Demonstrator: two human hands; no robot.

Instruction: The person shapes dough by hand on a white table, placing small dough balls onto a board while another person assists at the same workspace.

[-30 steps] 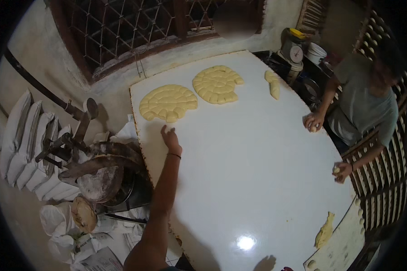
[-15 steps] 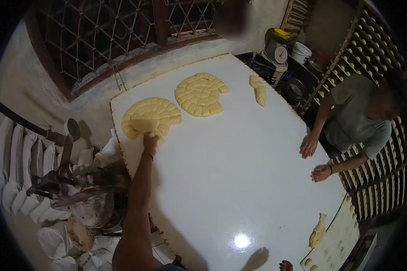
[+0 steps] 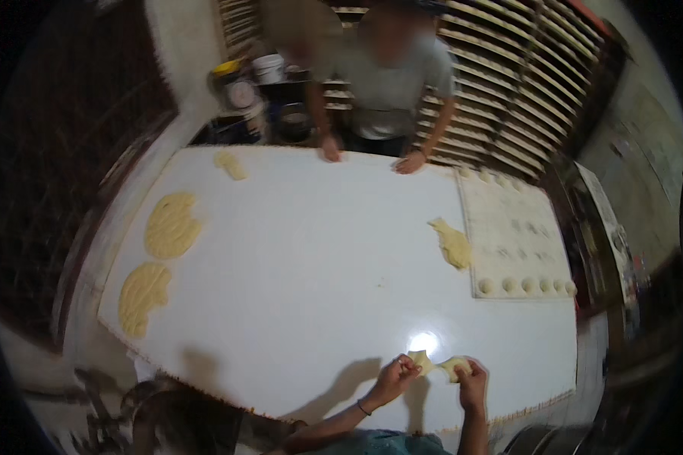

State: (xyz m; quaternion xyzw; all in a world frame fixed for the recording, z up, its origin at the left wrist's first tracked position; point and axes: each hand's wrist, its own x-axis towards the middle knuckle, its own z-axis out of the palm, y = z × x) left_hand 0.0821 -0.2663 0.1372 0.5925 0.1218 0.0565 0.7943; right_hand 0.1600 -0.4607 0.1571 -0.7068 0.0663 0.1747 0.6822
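Near the table's front edge, my left hand pinches a pale yellow piece of dough. Close beside it on the right, my right hand is closed on another part of dough. The two parts nearly meet between my hands; whether a thin strip still joins them I cannot tell. Two large scored dough rounds lie along the left side, the nearer round with a ragged right edge. A smaller dough strip is at the far left, and a torn dough lump lies right of centre.
A pale board on the table's right bears several small dough balls along its edges. Across the white table, a co-worker in a grey shirt rests both hands on the far edge. Racks of dough balls, a scale and a white bucket stand behind.
The view has swung to the right. My left hand has left the nearer dough round and come to the front edge with dough in it, meeting my right hand. The co-worker's hands now touch the table edge.
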